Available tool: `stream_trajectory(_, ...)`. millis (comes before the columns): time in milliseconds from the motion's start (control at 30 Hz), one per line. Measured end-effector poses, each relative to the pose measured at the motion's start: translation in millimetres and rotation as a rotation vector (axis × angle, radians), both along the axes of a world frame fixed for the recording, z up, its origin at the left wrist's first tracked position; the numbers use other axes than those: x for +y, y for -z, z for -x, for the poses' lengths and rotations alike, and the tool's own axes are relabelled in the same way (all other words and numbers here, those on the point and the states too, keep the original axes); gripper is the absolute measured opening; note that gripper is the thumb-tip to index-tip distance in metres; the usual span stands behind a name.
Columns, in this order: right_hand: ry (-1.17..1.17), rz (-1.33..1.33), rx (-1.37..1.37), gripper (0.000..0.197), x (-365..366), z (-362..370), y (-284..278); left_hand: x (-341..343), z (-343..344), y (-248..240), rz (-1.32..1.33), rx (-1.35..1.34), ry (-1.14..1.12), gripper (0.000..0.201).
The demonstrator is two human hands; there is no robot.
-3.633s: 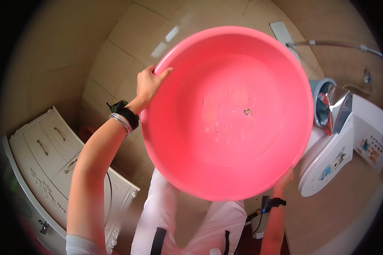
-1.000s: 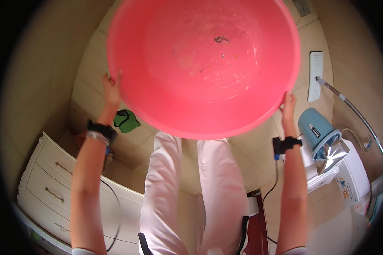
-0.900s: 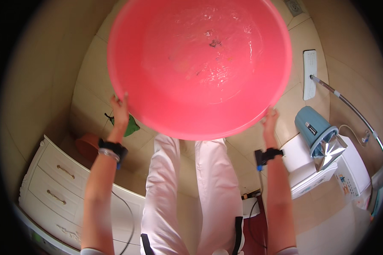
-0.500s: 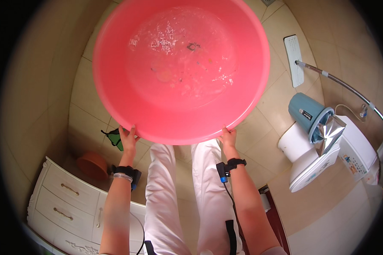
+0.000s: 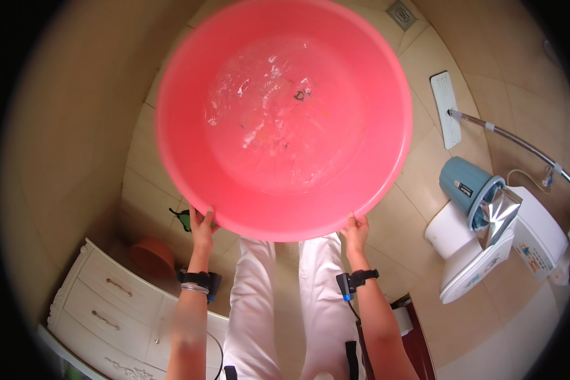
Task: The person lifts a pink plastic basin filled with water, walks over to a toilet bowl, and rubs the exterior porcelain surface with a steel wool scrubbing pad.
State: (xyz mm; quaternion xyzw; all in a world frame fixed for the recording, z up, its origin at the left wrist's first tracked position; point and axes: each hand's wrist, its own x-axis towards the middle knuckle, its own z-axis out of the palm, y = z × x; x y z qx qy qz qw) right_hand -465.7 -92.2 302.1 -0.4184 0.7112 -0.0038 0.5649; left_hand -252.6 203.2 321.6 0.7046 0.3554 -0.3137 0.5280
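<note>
A large round pink basin (image 5: 373,145) fills the upper middle of the view. Clear rippling water (image 5: 266,114) lies in it, with glints of light and a small dark mark on the bottom. My left hand (image 5: 201,229) grips the near rim at the left, thumb over the edge and fingers underneath. At the right of the near rim, my right hand (image 5: 356,232) holds on the same way. The fingers under the rim are partly hidden. Both arms stretch forward, and each wrist wears a black strap with a small device.
A white drawer cabinet (image 5: 117,297) and an orange-brown basin (image 5: 152,254) stand at lower left. A green-and-black item (image 5: 182,218) lies near my left hand. On the right are a flat mop (image 5: 446,111), a blue bucket (image 5: 467,183) and a toilet (image 5: 478,266). A floor drain (image 5: 401,14) sits far right.
The basin and both hands now appear lower and slightly to the right, as does the whole room. More of the basin's far side and the floor drain show. The water's ripples have shifted.
</note>
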Motion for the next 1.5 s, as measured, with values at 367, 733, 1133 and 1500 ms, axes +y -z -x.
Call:
stream_trajectory(367, -0.119, 0.098, -0.148, 0.028, -17.8, -78.0, -46.3, 1.8, -57.7, -24.0, -0.002, -0.004, 0.016, 0.062)
stream_trajectory(733, -0.156, 0.063, -0.163, 0.027, 10.2, -153.9, -25.7, 4.6, -167.8, -19.1, -0.042, -0.127, 0.114, 0.068)
stream_trajectory(1133, -0.094, -0.039, -0.051, 0.036, -9.1, -155.9, -2.9, -4.7, -161.0, -4.9, -0.049, -0.099, 0.245, 0.084)
stream_trajectory(1500, -0.026, -0.023, -0.008, 0.039, -8.4, -71.0, 24.3, -22.4, -100.6, -1.0, -0.068, -0.048, 0.238, 0.082)
